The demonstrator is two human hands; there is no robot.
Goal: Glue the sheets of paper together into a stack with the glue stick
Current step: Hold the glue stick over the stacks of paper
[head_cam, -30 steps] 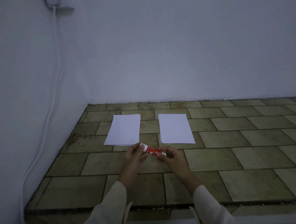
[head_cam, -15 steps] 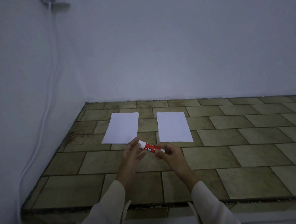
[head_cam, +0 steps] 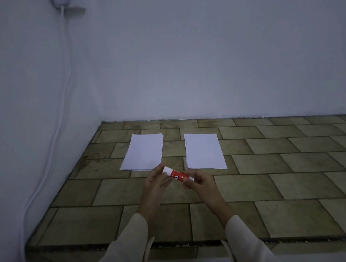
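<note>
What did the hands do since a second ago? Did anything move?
Hardly anything. Both hands, left and right, keep the same grip on the glue stick, cap still on. The two paper piles stay put on the floor.

Dim room corner: plain white walls point(head_cam: 205, 61), olive-brown rectangular floor tiles point(head_cam: 268, 186) with dark grout, white cable point(head_cam: 65, 75) hanging down left wall from a fitting point(head_cam: 62, 0).
</note>
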